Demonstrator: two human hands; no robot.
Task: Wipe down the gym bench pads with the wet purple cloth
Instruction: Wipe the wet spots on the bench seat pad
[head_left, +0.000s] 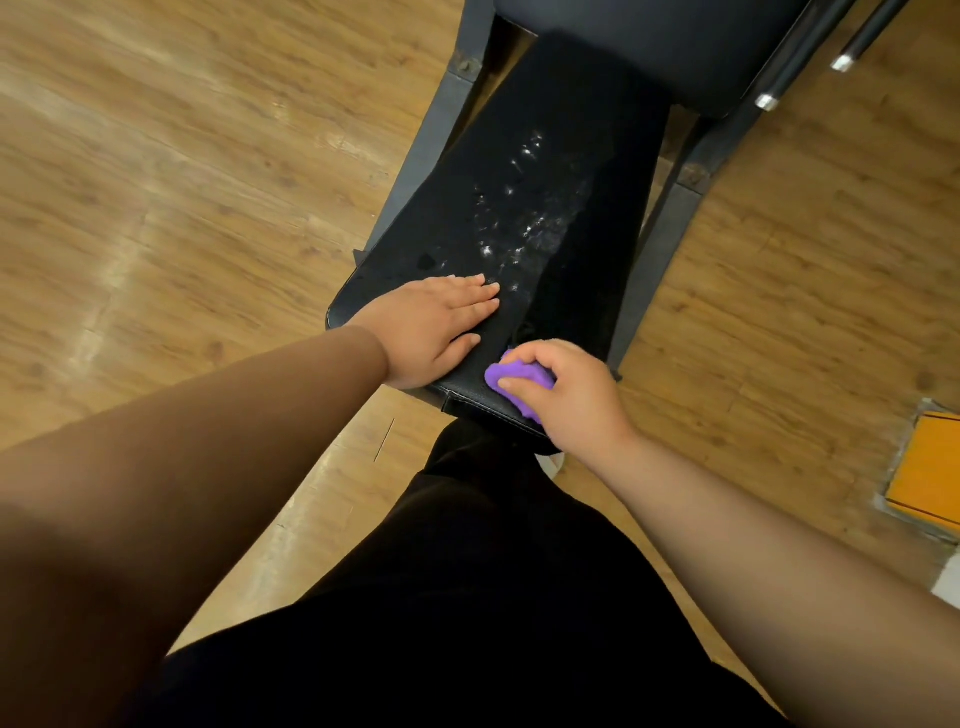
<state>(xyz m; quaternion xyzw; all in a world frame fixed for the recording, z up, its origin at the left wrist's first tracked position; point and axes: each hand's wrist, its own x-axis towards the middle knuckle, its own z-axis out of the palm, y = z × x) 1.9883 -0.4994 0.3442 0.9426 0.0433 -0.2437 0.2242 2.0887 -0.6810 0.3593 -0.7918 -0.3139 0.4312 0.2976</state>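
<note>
Head view: nearest, we see loose black trousers (467, 597). Just beyond, our right hand (566, 395) curls its fingers round the purple cloth (511, 382), a soft crumpled wad pressed on the near edge of the seat pad (613, 249). The pad is a tapered cushion of grained black leather with a stitched rim. Our left hand (436, 327) lies flat on its near left, fingers straight and close together. Farther on, wet streaks (519, 228) glisten. Dark metal frame rails (654, 260) flank the pad, a 2nd smooth pad (649, 47) sits beyond, and glossy wood-plank floor (182, 182) surrounds them.
</note>
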